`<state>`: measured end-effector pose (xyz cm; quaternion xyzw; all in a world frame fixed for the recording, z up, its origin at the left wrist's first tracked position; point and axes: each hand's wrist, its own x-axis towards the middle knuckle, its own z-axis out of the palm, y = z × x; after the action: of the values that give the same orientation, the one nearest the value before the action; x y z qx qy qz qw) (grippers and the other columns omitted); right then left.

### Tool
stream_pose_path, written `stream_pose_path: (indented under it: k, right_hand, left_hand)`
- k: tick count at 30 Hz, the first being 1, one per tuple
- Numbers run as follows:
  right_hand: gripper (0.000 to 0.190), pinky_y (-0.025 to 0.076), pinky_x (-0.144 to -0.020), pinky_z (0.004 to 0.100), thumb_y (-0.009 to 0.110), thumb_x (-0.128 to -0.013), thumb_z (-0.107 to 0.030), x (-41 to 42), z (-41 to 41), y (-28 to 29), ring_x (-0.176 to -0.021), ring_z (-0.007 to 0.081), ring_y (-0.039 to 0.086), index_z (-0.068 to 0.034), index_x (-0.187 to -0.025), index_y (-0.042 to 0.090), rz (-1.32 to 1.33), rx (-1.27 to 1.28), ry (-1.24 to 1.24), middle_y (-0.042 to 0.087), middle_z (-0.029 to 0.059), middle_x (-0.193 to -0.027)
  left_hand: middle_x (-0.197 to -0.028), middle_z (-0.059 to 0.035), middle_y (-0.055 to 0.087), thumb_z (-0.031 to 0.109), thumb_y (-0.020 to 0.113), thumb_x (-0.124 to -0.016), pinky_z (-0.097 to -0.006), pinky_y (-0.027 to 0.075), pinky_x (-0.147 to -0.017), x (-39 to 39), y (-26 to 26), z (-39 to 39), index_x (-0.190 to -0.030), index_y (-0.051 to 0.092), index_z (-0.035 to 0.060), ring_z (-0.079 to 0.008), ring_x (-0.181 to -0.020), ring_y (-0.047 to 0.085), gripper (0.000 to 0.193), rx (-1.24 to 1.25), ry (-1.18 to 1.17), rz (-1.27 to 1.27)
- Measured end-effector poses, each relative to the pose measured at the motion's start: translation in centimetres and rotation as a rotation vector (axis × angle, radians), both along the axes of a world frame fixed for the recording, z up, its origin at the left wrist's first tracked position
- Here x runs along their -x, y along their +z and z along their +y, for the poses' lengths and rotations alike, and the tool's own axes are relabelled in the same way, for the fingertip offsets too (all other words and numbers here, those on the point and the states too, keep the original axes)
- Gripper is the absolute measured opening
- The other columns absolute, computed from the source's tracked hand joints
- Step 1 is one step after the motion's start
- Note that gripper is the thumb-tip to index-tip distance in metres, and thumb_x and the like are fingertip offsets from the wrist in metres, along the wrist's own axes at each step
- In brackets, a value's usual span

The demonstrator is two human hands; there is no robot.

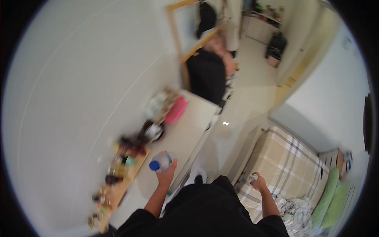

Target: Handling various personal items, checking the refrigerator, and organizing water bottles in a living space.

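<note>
A clear plastic bottle with a blue cap [161, 164] is gripped in my left hand [168, 174], over the white top of a long dresser or counter [180, 136]. Out to the right, my right hand [259, 182] has its fingers curled around a small crumpled whitish thing [253, 178], too small to name surely. Below that hand lies a mattress with a beige plaid sheet [284, 157].
Bottles and jars line a wooden shelf [130, 180] on the left. Farther along are a dark round bowl [153, 131] and a pink plastic container [176, 109]. Green pillows [328, 198] and a rumpled patterned cloth [296, 213] lie on the bed. A black bin bag [276, 46] stands far off.
</note>
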<state>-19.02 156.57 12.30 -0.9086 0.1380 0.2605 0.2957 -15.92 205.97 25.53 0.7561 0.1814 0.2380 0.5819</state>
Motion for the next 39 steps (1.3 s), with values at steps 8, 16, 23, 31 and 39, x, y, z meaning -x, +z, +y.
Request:
stream_pose_path:
  k: [8, 16, 23, 31, 39]
  right_hand:
    - [0.061, 0.052, -0.095, 0.0450, 0.073, -0.073, -0.022, -16.7, -3.2, 0.0, -0.112, 0.0391, 0.065, -0.016, -0.132, 0.057, -0.025, -0.037, 0.033, 0.069, 0.0203, -0.116]
    - [0.058, 0.054, -0.090, 0.0434, 0.072, -0.073, -0.018, -33.4, -12.1, 2.6, -0.103, 0.0369, 0.068, -0.015, -0.128, 0.057, -0.233, -0.246, -0.045, 0.071, 0.0183, -0.109]
    - [0.063, 0.054, -0.088, 0.0426, 0.075, -0.073, -0.021, -47.6, -20.3, 0.0, -0.101, 0.0362, 0.069, -0.012, -0.131, 0.053, -0.347, -0.314, -0.252, 0.070, 0.0213, -0.107]
    - [0.076, 0.051, -0.097, 0.0458, 0.076, -0.072, -0.033, -59.5, -28.5, -5.2, -0.114, 0.0409, 0.064, -0.007, -0.137, 0.047, 0.106, 0.016, -0.169, 0.067, 0.0255, -0.118]
    - [0.067, 0.052, -0.095, 0.0440, 0.075, -0.072, -0.028, -73.6, -36.2, -6.1, -0.113, 0.0402, 0.064, -0.003, -0.130, 0.054, -0.071, -0.087, -0.642, 0.068, 0.0249, -0.117]
  left_hand:
    - [-0.105, -0.0071, 0.061, 0.009, 0.083, -0.078, -0.0328, 0.051, -0.085, -17.9, -0.8, -14.1, -0.118, 0.058, 0.0008, -0.0178, -0.095, 0.062, 0.048, -0.052, -0.474, -0.069]
    - [-0.089, -0.0061, 0.069, 0.019, 0.084, -0.080, -0.0351, 0.053, -0.078, -34.6, -0.2, -26.0, -0.095, 0.066, 0.0013, -0.0171, -0.082, 0.065, 0.029, -0.061, -0.562, 0.027]
    - [-0.083, -0.0102, 0.072, 0.025, 0.088, -0.076, -0.0371, 0.055, -0.072, -49.2, -4.5, -31.6, -0.092, 0.067, 0.0015, -0.0231, -0.077, 0.070, 0.035, -0.303, -0.656, 0.110]
    - [-0.088, -0.0141, 0.073, 0.035, 0.087, -0.076, -0.0394, 0.055, -0.078, -72.2, -4.5, -39.9, -0.097, 0.070, 0.0033, -0.0273, -0.084, 0.072, 0.042, -0.199, -0.815, 0.178]
    - [-0.091, -0.0122, 0.072, 0.029, 0.087, -0.078, -0.0377, 0.054, -0.078, -97.6, -0.3, -53.9, -0.101, 0.066, 0.0018, -0.0274, -0.085, 0.070, 0.041, -0.128, -1.044, 0.036]
